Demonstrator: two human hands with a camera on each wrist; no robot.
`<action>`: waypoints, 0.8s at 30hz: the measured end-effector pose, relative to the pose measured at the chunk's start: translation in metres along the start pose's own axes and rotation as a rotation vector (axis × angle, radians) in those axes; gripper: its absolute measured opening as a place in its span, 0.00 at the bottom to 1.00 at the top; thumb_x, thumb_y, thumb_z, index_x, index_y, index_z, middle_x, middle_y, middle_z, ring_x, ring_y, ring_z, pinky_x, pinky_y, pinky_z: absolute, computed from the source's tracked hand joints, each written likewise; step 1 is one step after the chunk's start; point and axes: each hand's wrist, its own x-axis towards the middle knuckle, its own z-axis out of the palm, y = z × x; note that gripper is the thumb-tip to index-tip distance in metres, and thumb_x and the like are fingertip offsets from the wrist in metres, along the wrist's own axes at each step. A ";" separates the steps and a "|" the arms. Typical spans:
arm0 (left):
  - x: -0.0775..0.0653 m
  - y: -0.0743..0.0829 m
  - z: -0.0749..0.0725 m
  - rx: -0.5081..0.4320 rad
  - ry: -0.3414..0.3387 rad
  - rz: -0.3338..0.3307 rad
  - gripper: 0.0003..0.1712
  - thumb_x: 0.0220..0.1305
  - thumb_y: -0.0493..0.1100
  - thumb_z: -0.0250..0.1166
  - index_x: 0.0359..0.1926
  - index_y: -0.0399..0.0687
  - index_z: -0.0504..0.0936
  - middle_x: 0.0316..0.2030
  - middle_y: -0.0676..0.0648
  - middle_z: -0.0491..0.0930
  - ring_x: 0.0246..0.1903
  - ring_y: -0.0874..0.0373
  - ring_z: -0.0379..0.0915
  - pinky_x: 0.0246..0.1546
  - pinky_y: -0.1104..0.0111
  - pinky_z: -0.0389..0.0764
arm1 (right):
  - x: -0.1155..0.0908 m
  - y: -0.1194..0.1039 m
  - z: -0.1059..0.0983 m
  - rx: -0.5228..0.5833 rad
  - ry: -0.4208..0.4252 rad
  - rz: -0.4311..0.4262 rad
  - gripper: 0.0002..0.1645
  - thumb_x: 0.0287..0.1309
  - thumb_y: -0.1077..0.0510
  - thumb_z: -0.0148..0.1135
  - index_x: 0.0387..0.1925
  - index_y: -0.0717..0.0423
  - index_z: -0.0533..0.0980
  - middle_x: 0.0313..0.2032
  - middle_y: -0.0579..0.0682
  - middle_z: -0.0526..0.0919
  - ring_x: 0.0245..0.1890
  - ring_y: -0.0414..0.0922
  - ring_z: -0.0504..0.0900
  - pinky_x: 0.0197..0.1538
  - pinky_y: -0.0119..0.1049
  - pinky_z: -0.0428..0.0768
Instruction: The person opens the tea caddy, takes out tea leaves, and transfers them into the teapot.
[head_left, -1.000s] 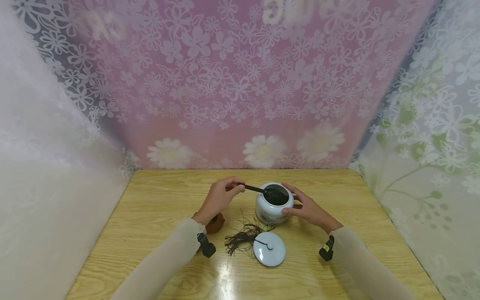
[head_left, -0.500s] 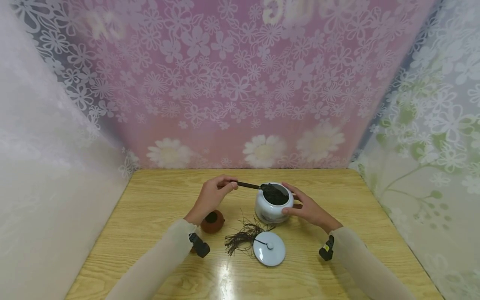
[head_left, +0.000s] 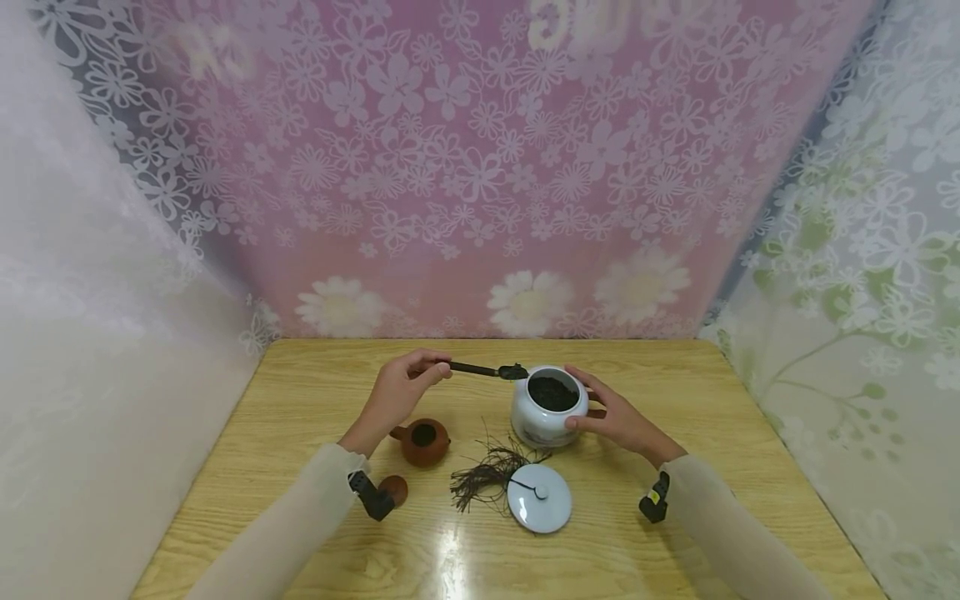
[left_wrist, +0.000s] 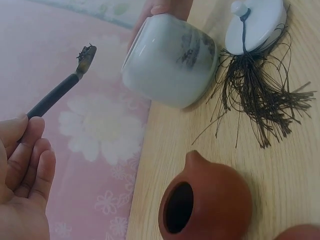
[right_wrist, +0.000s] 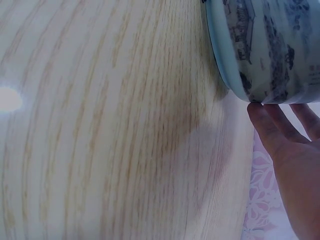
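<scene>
In the head view my left hand (head_left: 399, 390) pinches the handle of a dark tea scoop (head_left: 472, 368) between thumb and fingers. Dark tea leaves (left_wrist: 86, 51) are heaped on its tip, just left of the rim of a white porcelain tea jar (head_left: 542, 427). That jar stands uncovered, with more dark leaves inside. My right hand (head_left: 621, 418) grips the jar's right side, thumb in front and fingers behind. Below my left hand sits a brown clay teapot (head_left: 425, 452) without its lid, its opening dark. The painted jar wall (right_wrist: 280, 50) fills the right wrist view's upper corner.
The white jar lid (head_left: 539, 510) lies in front of the jar, a dark stringy tassel (head_left: 483, 479) spread beside it. A small round brown piece (head_left: 395, 489) lies by my left wrist. The wooden table (head_left: 315, 392) ends at a flowered pink backdrop (head_left: 450, 208).
My left hand has drawn the scoop out of the jar and leftward, leaves on its tip. The teapot and small brown piece have come into fuller view. My right hand stays on the jar.
</scene>
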 end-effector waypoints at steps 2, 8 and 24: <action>-0.003 -0.002 -0.006 -0.006 0.007 0.005 0.19 0.79 0.61 0.66 0.63 0.63 0.88 0.49 0.53 0.92 0.60 0.45 0.85 0.66 0.46 0.82 | 0.000 0.000 0.000 0.002 0.001 -0.004 0.56 0.72 0.52 0.75 0.89 0.36 0.52 0.87 0.55 0.52 0.81 0.69 0.62 0.74 0.64 0.75; -0.013 -0.008 -0.024 -0.004 0.032 -0.001 0.21 0.79 0.61 0.66 0.64 0.61 0.87 0.50 0.51 0.92 0.59 0.47 0.85 0.67 0.46 0.82 | 0.000 0.000 -0.001 0.000 0.003 -0.011 0.57 0.72 0.53 0.75 0.89 0.38 0.52 0.87 0.56 0.52 0.81 0.69 0.63 0.74 0.63 0.75; -0.047 -0.028 -0.072 0.049 0.114 -0.028 0.22 0.81 0.59 0.65 0.66 0.56 0.86 0.52 0.46 0.91 0.57 0.45 0.85 0.59 0.59 0.84 | 0.001 0.002 0.000 -0.012 0.000 -0.008 0.56 0.72 0.52 0.75 0.88 0.33 0.52 0.87 0.56 0.53 0.81 0.69 0.62 0.74 0.65 0.75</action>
